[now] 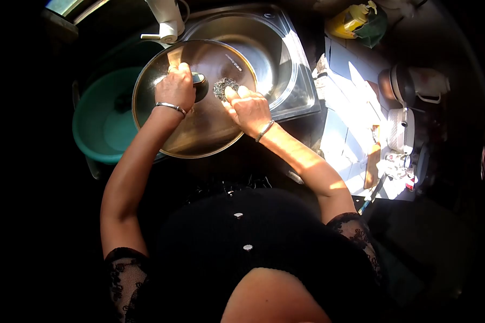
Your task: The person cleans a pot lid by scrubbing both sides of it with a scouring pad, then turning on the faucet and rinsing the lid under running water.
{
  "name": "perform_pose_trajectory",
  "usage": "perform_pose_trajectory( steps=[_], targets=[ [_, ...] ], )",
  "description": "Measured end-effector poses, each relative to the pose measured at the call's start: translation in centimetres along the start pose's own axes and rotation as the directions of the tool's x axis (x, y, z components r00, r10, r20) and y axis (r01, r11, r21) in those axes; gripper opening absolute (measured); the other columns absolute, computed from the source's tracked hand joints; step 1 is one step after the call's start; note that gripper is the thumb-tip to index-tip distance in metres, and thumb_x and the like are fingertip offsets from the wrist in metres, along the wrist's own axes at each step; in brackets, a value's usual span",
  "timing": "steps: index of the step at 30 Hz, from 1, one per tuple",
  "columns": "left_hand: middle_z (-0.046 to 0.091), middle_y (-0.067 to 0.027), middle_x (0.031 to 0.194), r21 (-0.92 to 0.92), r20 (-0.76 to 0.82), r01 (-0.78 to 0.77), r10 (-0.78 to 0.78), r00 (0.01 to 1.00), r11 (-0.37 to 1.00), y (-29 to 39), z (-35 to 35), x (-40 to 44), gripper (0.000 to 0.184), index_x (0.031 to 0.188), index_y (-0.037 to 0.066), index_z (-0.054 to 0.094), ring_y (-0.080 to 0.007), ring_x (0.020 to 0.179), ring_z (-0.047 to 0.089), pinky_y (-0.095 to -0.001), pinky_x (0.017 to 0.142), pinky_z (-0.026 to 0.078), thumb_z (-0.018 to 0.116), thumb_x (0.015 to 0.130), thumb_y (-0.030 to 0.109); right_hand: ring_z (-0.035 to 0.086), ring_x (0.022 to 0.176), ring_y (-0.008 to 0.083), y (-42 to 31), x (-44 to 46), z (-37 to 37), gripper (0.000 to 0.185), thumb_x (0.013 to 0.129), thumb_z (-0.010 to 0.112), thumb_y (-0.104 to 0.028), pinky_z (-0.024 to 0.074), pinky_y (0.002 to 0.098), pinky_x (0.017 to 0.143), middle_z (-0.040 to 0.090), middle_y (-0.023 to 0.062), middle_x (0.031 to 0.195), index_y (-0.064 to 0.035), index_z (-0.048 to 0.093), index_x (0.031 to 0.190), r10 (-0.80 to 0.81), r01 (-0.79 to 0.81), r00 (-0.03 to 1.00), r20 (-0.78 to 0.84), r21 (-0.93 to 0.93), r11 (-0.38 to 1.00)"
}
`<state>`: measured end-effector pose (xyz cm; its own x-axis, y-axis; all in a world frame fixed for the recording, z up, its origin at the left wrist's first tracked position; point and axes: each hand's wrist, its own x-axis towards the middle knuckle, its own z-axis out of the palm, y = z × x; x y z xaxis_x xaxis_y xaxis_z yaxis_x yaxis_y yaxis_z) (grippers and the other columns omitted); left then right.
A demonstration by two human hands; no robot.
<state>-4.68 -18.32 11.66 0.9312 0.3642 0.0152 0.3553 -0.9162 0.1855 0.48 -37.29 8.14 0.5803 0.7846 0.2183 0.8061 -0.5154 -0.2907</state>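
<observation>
A large round glass lid (pixel 210 126) with a metal rim is held over the sink area. My left hand (pixel 175 89) is closed at the middle of the lid, gripping its dark knob (pixel 201 89). In my right hand (pixel 250 111) is a steel wool scrubber (pixel 224 87), pinched in the fingers and pressed on the lid's surface right of the knob. Some of the scrubber is hidden by my fingers.
Behind the lid lies a stainless steel sink (pixel 302 81) with a white faucet (pixel 168 29) above. A green basin (pixel 105 121) stands at left. On the tiled counter (pixel 337 126) at right are a pan (pixel 403 86), a white basket (pixel 400 132) and a yellow container (pixel 347 21).
</observation>
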Motion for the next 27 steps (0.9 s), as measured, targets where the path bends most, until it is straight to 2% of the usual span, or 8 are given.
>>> perform_pose_trajectory(
  steps=[7,14,17,19,21,23,26,27],
  targets=[
    [0.063,-0.0194,0.088,0.023,0.109,0.031,-0.033,0.993,0.999,-0.1,0.3,-1.0,0.034,0.1,0.003,0.052,-0.0359,0.077,0.065,-0.0436,0.066,0.053,0.063,0.078,0.026,0.062,0.069,0.0277,0.9,0.1,1.3,0.029,0.083,0.06,-0.031,0.0474,0.0387,0.064,0.06,0.0117,0.08,-0.0103,0.058,0.103,-0.014,0.014,0.996,-0.094,0.001,1.0],
    [0.063,-0.0182,0.084,0.019,0.032,0.028,-0.029,0.999,0.999,0.9,0.5,-1.8,0.04,0.088,0.004,0.051,-0.0334,0.074,0.065,-0.0413,0.062,0.052,0.057,0.086,0.043,0.06,0.068,0.0295,-1.2,-2.1,-0.4,0.024,0.081,0.063,-0.029,0.0459,0.0396,0.061,0.057,0.0123,0.074,-0.0076,0.053,0.086,-0.167,0.161,0.985,0.034,0.133,0.978],
    [0.062,-0.0179,0.084,0.012,0.032,-0.013,0.013,0.999,1.0,0.9,0.9,-1.8,0.042,0.087,0.004,0.052,-0.0335,0.072,0.065,-0.0413,0.06,0.052,0.054,0.087,0.046,0.06,0.068,0.0281,-0.1,-1.4,0.7,0.021,0.081,0.062,-0.029,0.0461,0.0397,0.061,0.057,0.0106,0.073,-0.0104,0.054,0.086,-0.182,0.184,0.983,-0.029,0.115,0.976],
    [0.062,-0.0178,0.085,-0.002,0.032,-0.034,0.034,0.999,0.999,0.7,1.6,-1.5,0.042,0.086,0.004,0.052,-0.0335,0.07,0.065,-0.0414,0.059,0.052,0.054,0.087,0.046,0.061,0.07,0.0268,1.5,1.4,1.7,0.018,0.084,0.058,-0.031,0.0477,0.0397,0.063,0.058,0.0079,0.074,-0.0137,0.056,0.088,-0.101,0.104,0.994,-0.049,0.078,0.992],
    [0.062,-0.0175,0.085,-0.015,0.034,-0.008,0.008,0.999,1.0,0.8,1.6,-1.5,0.041,0.085,0.004,0.053,-0.0333,0.07,0.065,-0.0416,0.058,0.052,0.054,0.087,0.045,0.061,0.08,0.0323,2.9,6.2,0.9,0.018,0.09,0.049,-0.031,0.0472,0.0422,0.07,0.062,0.0134,0.086,-0.0147,0.056,0.094,0.127,-0.139,0.976,0.179,0.059,0.989],
    [0.062,-0.017,0.084,-0.019,0.027,0.013,-0.013,1.0,1.0,1.1,1.8,-1.7,0.041,0.084,0.004,0.053,-0.033,0.069,0.064,-0.0417,0.057,0.052,0.054,0.087,0.045,0.06,0.084,0.0341,4.9,8.9,0.9,0.019,0.091,0.046,-0.029,0.046,0.0456,0.075,0.062,0.0157,0.089,-0.0127,0.055,0.094,0.18,-0.195,0.97,0.162,0.088,0.977],
    [0.062,-0.016,0.083,-0.015,-0.006,0.01,-0.01,1.0,1.0,1.0,1.6,-1.5,0.04,0.084,0.005,0.053,-0.0332,0.068,0.064,-0.0421,0.056,0.051,0.055,0.087,0.044,0.061,0.078,0.0327,4.4,5.4,0.6,0.017,0.088,0.052,-0.028,0.0477,0.0446,0.069,0.062,0.0139,0.085,-0.0118,0.055,0.09,0.078,-0.097,0.98,0.182,0.098,0.99],
    [0.062,-0.0159,0.082,-0.027,-0.006,0.008,-0.008,1.0,1.0,1.0,1.7,-1.6,0.039,0.084,0.005,0.053,-0.0336,0.068,0.064,-0.0423,0.055,0.051,0.055,0.087,0.044,0.062,0.072,0.0302,4.1,2.1,0.9,0.015,0.083,0.059,-0.025,0.0494,0.0427,0.064,0.061,0.0139,0.08,-0.012,0.056,0.09,-0.043,0.041,0.999,0.019,0.082,0.996]
  ],
)
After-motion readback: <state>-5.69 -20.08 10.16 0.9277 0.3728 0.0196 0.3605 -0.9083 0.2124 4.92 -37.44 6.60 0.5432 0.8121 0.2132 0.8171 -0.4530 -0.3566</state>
